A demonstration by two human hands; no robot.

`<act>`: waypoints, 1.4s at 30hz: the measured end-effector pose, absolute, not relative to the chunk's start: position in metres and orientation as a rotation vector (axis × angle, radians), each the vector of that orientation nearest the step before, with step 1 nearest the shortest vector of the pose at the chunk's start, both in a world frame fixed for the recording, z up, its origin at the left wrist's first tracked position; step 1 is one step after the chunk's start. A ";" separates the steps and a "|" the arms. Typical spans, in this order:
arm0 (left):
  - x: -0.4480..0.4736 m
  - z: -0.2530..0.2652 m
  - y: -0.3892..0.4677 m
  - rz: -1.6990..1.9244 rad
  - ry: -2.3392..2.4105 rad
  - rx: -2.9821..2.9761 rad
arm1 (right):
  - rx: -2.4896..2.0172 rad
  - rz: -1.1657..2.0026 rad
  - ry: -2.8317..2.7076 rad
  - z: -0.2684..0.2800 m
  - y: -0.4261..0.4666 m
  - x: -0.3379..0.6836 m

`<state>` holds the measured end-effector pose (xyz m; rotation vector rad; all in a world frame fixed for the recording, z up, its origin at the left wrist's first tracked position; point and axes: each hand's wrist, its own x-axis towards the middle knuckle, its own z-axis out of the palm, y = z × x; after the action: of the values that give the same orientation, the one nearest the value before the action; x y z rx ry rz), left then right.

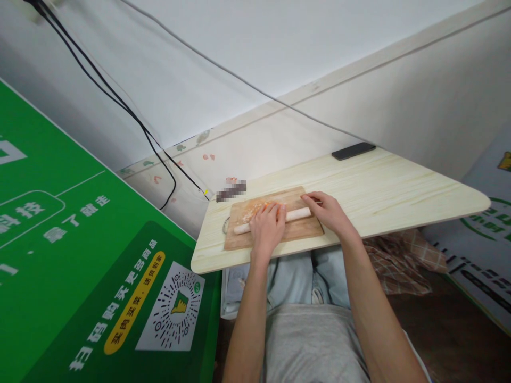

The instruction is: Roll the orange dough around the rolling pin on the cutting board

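A pale wooden rolling pin (298,214) lies slantwise across a brown wooden cutting board (301,232). My left hand (268,226) rests over the pin left of its middle, fingers bent across it and covering part of it. At the pin's right end, my right hand (325,211) has its fingers closed around the tip, which they hide. Small orange and white bits (252,208) are scattered on the board's far left part, beside my left fingertips. What exactly they are is too small to tell.
The board sits on a light wood-grain table (399,191). A black phone (353,151) lies by the wall, and a blurred dark object (231,191) is at the far left corner. A green printed panel (99,223) stands close on the left. Cables (131,111) hang along the wall.
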<state>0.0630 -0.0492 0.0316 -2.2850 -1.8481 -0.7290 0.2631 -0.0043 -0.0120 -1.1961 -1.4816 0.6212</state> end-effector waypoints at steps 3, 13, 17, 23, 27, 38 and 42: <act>0.063 0.031 -0.047 -0.715 -1.860 -2.263 | -1.196 0.634 -1.482 -0.012 -0.004 0.263; 0.063 0.020 -0.055 -0.835 -1.861 -2.180 | -1.180 0.637 -1.470 -0.011 -0.004 0.263; 0.063 0.017 -0.058 -0.847 -1.848 -2.184 | -1.188 0.622 -1.466 -0.013 -0.003 0.263; 0.061 0.020 -0.061 -0.814 -1.855 -2.244 | -1.187 0.630 -1.468 -0.014 -0.003 0.263; 0.060 0.026 -0.054 -0.795 -1.844 -2.290 | -1.186 0.623 -1.470 -0.014 -0.003 0.263; 0.062 0.024 -0.067 -0.760 -1.905 -2.283 | -1.197 0.616 -1.478 -0.013 -0.004 0.263; 0.063 0.020 -0.073 -0.780 -1.929 -2.263 | -1.196 0.621 -1.468 -0.013 -0.004 0.263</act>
<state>0.0627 -0.0730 0.0203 -2.2628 -1.9290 -0.7797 0.2630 -0.0044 -0.0131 -1.1963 -1.4678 0.6210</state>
